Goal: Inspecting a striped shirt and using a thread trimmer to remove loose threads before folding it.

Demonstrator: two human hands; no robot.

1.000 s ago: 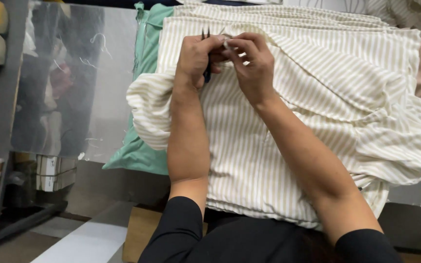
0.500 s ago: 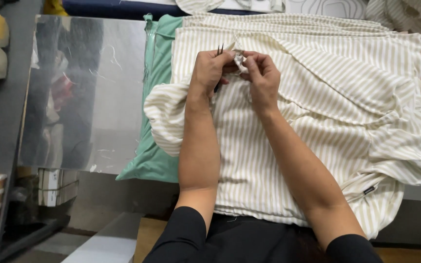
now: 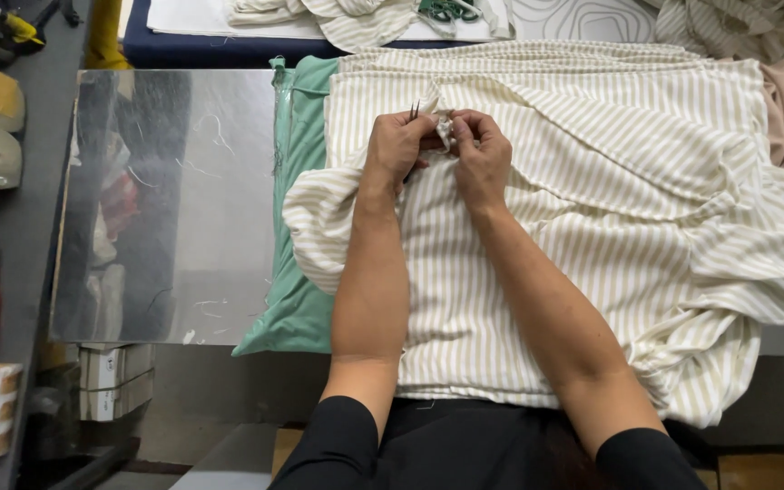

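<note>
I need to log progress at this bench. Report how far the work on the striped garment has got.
Done: the striped garment lies spread on the table over a green fabric, with more striped pieces stacked behind. In hand: the left hand holds a small dark snipping tool, and the right hand pinches a small bit of the cloth beside it. Left: whether any snip is made cannot be seen.

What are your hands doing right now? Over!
Left hand shut on small dark snips. Right hand pinching a fold of the striped garment. Nothing in the way; green fabric underneath, at left.
</note>
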